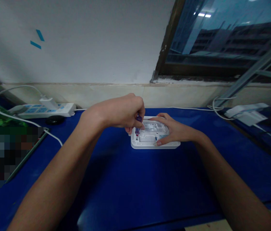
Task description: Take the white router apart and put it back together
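On the blue-covered table (126, 179), near the pale wall (89, 48), lies a white rectangular plastic case (151, 134) with rounded corners, its perforated, labelled face upward. The left hand (126, 112) has its grip wrapped around a purple-handled screwdriver (137, 131), which stands over the case's near left corner; the right hand (174, 128) has its grip clasped across the case's right end, thumb and fingers on opposite long sides. The case looks light, stiff and smooth, probably best held by its long edges. The left hand hides most of the screwdriver's handle; whether the tip is seated is hard to tell, and the label print is unreadable
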A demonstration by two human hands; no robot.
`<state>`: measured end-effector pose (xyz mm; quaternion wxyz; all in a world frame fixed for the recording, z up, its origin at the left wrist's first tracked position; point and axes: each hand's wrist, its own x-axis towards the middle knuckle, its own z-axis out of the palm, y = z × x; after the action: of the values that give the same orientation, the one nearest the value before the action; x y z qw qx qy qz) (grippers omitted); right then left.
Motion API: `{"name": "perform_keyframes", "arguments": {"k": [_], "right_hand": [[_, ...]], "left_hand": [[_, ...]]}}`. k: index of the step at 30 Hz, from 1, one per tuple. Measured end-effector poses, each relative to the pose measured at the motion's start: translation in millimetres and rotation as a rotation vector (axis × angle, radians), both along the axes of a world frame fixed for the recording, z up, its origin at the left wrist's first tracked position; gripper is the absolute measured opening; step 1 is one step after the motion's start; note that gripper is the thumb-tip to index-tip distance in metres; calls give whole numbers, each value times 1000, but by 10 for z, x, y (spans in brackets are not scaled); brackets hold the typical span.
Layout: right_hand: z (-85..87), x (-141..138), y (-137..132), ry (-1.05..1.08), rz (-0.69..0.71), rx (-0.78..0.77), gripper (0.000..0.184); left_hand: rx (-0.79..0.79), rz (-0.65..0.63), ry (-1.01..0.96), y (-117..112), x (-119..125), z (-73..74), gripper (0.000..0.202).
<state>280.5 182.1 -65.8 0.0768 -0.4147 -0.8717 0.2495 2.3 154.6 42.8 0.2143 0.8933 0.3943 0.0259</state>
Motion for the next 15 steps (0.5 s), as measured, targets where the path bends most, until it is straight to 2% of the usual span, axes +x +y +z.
{"name": "perform_keyframes", "arguments": {"k": [5,10,15], "right_hand": [[-12,8,13,-2,-2,6,101],[-3,0,14,-2,-4,9,101],[-3,-3,3,-10,-14,15,102]], "left_hand": [[78,80,58,-71,45,-1,20],[313,-38,-2,-38,42,-43,22],[246,-94,3,-11,-9,-52,35]]}}
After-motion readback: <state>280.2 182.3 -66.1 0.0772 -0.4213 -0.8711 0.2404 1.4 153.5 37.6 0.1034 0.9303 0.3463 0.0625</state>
